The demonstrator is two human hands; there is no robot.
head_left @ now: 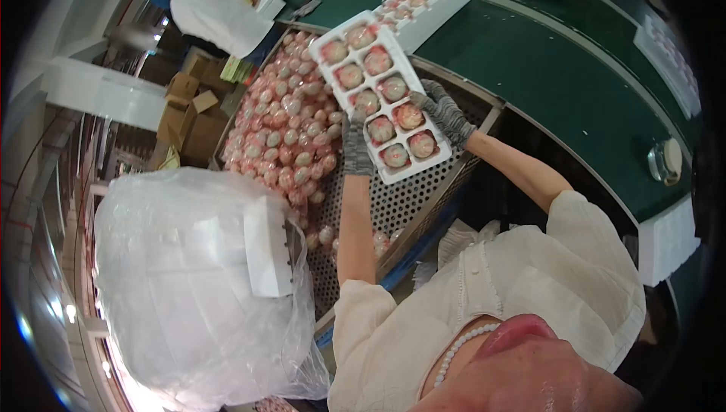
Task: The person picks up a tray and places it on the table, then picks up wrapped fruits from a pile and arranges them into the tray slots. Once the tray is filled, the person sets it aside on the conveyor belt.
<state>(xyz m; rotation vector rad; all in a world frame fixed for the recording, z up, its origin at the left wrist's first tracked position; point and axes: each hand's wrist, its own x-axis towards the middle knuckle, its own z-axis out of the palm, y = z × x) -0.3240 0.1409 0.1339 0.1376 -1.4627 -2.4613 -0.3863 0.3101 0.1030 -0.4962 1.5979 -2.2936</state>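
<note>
My left hand (pixel 355 146), in a grey knit glove, grips the near left edge of a white foam tray (pixel 353 99). On the tray's right edge, my gloved right hand (pixel 448 115) is closed too. The tray is tilted, held above a perforated metal surface (pixel 408 196). Several round, pale, egg-like items (pixel 380 130) with red markings and shiny clear wrapping sit in its compartments. Left of my left hand lies a large heap of similar wrapped items (pixel 283 124). Another filled foam tray (pixel 427 7) rests just beyond the held one.
A green conveyor belt (pixel 522 56) curves along the right, carrying foam trays and a clear jar (pixel 665 161). A big plastic bag (pixel 181 283) holding white foam pieces stands at left. Cardboard boxes (pixel 193 109) and a co-worker in white (pixel 215 15) are at the upper left.
</note>
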